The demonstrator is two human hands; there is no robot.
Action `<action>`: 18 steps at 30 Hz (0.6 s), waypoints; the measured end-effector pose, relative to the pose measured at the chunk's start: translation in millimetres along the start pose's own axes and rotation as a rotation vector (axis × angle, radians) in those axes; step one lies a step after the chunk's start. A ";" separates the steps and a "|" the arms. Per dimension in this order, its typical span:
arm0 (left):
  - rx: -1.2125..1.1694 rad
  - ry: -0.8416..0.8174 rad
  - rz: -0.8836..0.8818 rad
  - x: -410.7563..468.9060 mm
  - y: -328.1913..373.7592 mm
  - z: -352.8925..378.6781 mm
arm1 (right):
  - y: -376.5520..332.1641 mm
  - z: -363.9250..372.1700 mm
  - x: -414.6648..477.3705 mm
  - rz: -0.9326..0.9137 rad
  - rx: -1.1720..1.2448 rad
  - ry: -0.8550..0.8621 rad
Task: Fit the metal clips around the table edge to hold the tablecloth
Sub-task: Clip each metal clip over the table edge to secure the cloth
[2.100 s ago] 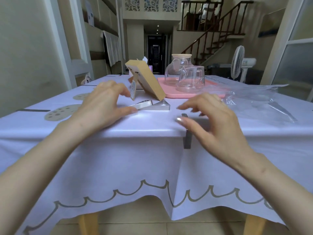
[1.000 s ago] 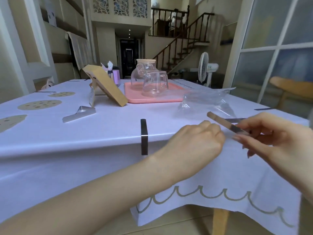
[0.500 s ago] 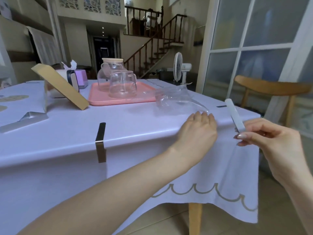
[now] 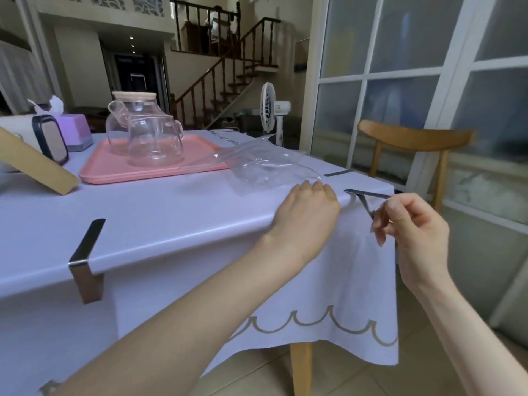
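Observation:
A white tablecloth (image 4: pixel 177 212) with a grey wavy hem covers the table. My left hand (image 4: pixel 307 212) lies flat on the cloth at the front edge, near the right corner. My right hand (image 4: pixel 411 227) pinches a metal clip (image 4: pixel 364 200) by its bent end; the clip's top arm reaches over the table's corner edge just right of my left hand. A second metal clip (image 4: pixel 85 255) is fitted over the front edge to the left. A third clip (image 4: pixel 340 172) sits on the right side edge.
A pink tray (image 4: pixel 200 162) with a glass jug and glass pitcher (image 4: pixel 154 144) stands at the back. Crumpled clear plastic bag (image 4: pixel 263 167) lies beyond my left hand. A wooden chair (image 4: pixel 414 138) stands right of the table; a tissue box (image 4: pixel 74 130) and fan (image 4: pixel 271 107) are farther off.
My view swung right along the table edge. My right hand brought the clip down from upright onto the corner edge, while my left hand stayed pressing the cloth there.

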State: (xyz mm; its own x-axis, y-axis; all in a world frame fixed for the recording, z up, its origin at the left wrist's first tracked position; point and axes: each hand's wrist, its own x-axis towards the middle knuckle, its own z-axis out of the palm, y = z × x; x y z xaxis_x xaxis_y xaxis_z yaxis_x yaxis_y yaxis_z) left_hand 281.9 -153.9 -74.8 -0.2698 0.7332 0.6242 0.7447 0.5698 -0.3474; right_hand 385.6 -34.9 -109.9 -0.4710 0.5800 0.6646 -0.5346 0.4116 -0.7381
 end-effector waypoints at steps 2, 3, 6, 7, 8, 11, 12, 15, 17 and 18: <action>0.031 -0.022 0.029 1.2 -0.7 -3.6 | 0.5 -1.7 1.0 0.015 0.039 -0.040; 0.039 -0.034 0.026 3.4 -0.9 -2.6 | 1.5 -2.5 1.8 0.019 0.049 -0.060; 0.055 -0.053 0.013 4.4 -2.5 -3.6 | 1.9 -2.2 4.0 0.040 0.058 -0.108; 0.049 -0.059 0.030 4.2 -3.0 -2.6 | 2.6 -1.7 4.7 0.045 0.064 -0.113; 0.002 -0.074 0.032 4.1 -2.9 0.7 | 3.0 -0.9 5.0 0.055 0.069 -0.113; -0.219 -0.077 -0.025 5.8 0.0 1.8 | 9.3 -0.6 5.3 0.087 0.085 -0.089; -0.244 -0.069 -0.034 5.8 -0.4 0.8 | 10.7 -0.7 5.2 0.092 0.081 -0.078; -0.275 -0.037 -0.012 8.0 -1.4 1.7 | 12.0 0.4 5.3 0.108 0.091 -0.048; -0.291 -0.051 0.034 9.2 -0.5 0.2 | 10.1 1.3 5.7 0.121 0.110 -0.038; -0.302 -0.064 0.046 9.2 0.6 -0.5 | 8.5 1.7 6.2 0.126 0.111 -0.036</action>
State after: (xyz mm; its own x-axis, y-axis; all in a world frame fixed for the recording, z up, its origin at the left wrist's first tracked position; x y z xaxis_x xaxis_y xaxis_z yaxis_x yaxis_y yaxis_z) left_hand 280.2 -147.0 -68.9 -0.2620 0.7830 0.5641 0.9021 0.4063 -0.1450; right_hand 376.9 -29.0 -111.9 -0.5627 0.5958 0.5730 -0.5428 0.2564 -0.7997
